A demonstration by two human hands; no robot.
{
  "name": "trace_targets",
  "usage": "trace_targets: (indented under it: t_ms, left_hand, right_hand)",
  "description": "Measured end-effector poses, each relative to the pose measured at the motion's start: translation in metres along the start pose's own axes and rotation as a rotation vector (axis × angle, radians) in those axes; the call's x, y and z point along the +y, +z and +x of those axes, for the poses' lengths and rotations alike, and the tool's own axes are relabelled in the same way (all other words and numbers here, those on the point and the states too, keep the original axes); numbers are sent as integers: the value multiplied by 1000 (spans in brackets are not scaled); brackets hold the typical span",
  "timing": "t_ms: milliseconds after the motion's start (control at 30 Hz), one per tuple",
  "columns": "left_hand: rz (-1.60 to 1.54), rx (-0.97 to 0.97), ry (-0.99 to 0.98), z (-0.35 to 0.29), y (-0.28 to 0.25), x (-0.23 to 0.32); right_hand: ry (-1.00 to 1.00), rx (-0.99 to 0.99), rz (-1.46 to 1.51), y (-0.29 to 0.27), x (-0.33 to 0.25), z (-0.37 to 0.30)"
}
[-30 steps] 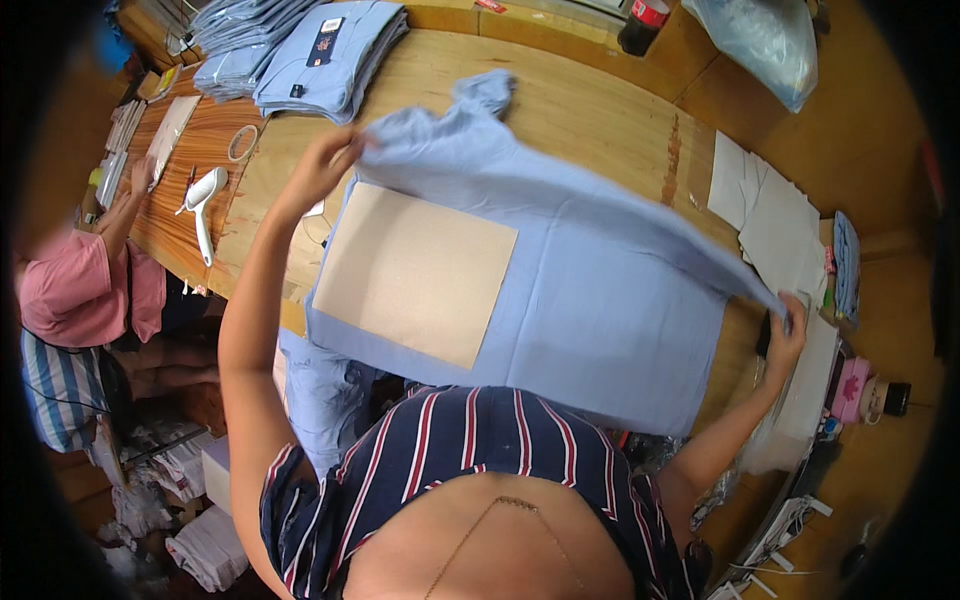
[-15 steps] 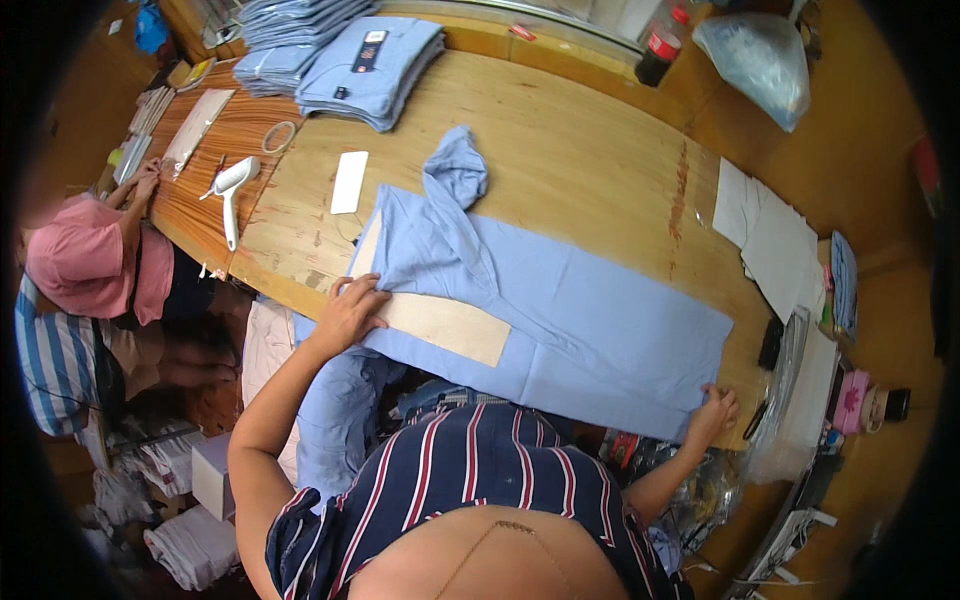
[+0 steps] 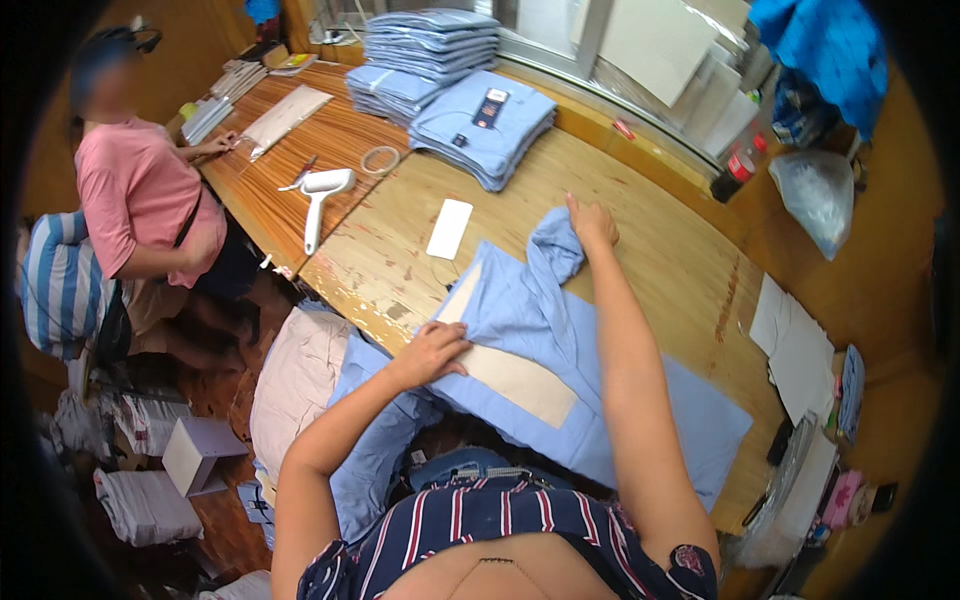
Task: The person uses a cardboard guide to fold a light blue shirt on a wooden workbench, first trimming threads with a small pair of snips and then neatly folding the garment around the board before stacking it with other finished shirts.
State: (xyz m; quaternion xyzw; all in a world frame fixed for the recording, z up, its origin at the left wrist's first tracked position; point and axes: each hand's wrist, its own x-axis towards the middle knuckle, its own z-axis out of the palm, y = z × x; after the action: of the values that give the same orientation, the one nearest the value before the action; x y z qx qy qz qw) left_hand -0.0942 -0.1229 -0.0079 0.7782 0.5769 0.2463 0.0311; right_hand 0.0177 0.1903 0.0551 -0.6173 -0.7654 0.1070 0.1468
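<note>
A pair of light blue trousers (image 3: 655, 400) lies across the table, with cream lining (image 3: 525, 385) showing near the waist end. One part of the cloth is folded back over the rest and ends in a bunched roll (image 3: 556, 243). My left hand (image 3: 437, 352) is closed on the trousers at the lined edge, fingers pressed together on the cloth. Stretched far forward, my right hand (image 3: 596, 225) is just right of the bunched roll, index finger extended and nothing seen in it. Whether its thumb side touches the cloth is unclear.
A white card (image 3: 449, 229), a white lint roller (image 3: 320, 205) and a tape ring (image 3: 380, 161) lie on the table. Folded blue trousers (image 3: 480, 130) are stacked behind. A co-worker (image 3: 150, 200) stands at left. White sheets (image 3: 795, 345) and a bottle (image 3: 738, 170) are at right.
My right hand has left the trousers' lower right corner and moved forward to the bunched roll. My left hand stays at the lined edge. The view has shifted, showing more of the co-worker.
</note>
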Motion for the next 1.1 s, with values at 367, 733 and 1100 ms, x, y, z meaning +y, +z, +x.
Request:
trace_targets:
  t_ms: [367, 733, 1100]
  left_hand:
    - [-49, 45, -14, -4, 1, -2]
    - [-301, 120, -125, 0, -1, -4]
    - [-140, -376, -84, 47, -26, -26]
  right_hand:
    - [-581, -682, 1194, -121, 52, 22]
    - [-1410, -1030, 728, -243, 68, -152]
    - [-339, -320, 1616, -130, 198, -232]
